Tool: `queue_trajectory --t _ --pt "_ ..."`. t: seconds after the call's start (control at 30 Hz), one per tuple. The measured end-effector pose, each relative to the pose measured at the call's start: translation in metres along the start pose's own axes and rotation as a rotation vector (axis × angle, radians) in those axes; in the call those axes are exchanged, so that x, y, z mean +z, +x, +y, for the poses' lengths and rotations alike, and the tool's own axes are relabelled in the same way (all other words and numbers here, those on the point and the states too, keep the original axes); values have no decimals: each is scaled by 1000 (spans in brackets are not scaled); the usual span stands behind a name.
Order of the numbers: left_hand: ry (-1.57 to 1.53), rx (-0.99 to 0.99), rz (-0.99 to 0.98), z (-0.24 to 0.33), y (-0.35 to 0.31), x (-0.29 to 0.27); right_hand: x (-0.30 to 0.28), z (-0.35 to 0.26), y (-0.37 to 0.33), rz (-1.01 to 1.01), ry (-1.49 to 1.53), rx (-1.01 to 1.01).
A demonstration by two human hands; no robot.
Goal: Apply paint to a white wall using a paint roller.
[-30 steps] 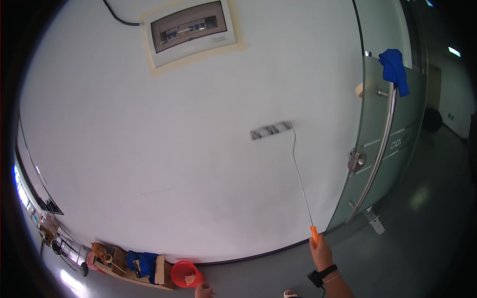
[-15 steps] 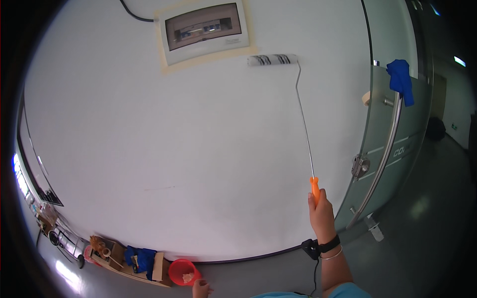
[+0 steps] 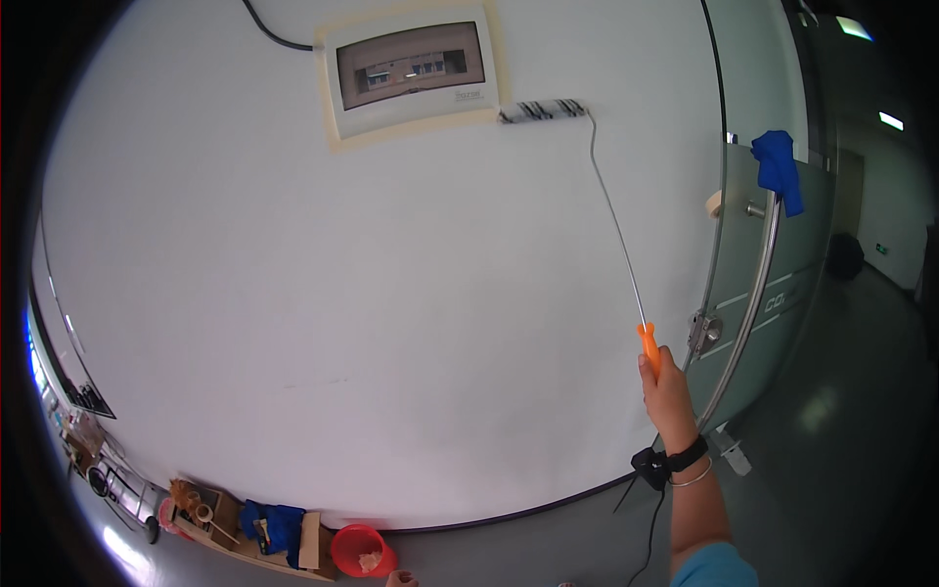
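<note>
My right hand [image 3: 671, 396] is wrapped round the orange handle of a paint roller [image 3: 614, 210], held up in front of the white wall [image 3: 411, 284]. The long thin metal rod rises to a striped grey-and-white sleeve lying roughly level at the wall. Its left end is beside the lower right corner of an electrical panel box [image 3: 367, 119], whose rim is bordered by pale masking tape [image 3: 337, 145]. My left hand [image 3: 401, 579] barely shows at the lower edge, beside a red bucket [image 3: 362, 530]; its fingers are mostly cut off.
To the right stands a glass door [image 3: 729, 284] with a long metal handle, a blue cloth [image 3: 778, 171] draped on top. A tape roll [image 3: 714, 203] is stuck near the door's edge. Low on the left, a cardboard box [image 3: 311, 538] holds blue cloth and other items.
The view has shifted slightly. My right hand and the handle have moved right, so the rod leans more. The roller's left end is now closer to the panel box. My left hand has sunk lower.
</note>
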State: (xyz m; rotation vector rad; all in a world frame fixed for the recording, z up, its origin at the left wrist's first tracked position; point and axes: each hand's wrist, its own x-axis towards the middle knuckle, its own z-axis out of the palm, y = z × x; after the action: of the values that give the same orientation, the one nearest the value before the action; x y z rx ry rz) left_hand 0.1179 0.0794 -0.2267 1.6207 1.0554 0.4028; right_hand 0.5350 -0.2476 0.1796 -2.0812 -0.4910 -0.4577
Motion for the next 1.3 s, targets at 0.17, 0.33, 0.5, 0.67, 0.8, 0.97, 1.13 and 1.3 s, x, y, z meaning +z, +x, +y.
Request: queue_trajectory --t 0.17,0.33,0.5,0.67,0.8,0.97,1.13,1.3 --pt "-4 2 -5 5 -2 6 5 -7 -7 -11 82 29" --pt "6 -49 -47 14 -12 1 3 -10 3 28 84 -20" --pt "-17 -155 -20 7 -19 -10 -2 -29 -8 -71 188 142" --pt "-2 -132 -22 -9 -6 -9 9 -11 5 40 129 -27" --pt "3 -120 -22 19 -2 0 4 -12 10 51 100 -43" --pt "49 -14 -10 -2 15 4 2 -21 33 61 92 -91" --pt "84 36 -28 -13 32 9 -11 -40 75 93 78 -143" --pt "82 68 -6 -21 37 16 -21 -73 121 111 107 -213"
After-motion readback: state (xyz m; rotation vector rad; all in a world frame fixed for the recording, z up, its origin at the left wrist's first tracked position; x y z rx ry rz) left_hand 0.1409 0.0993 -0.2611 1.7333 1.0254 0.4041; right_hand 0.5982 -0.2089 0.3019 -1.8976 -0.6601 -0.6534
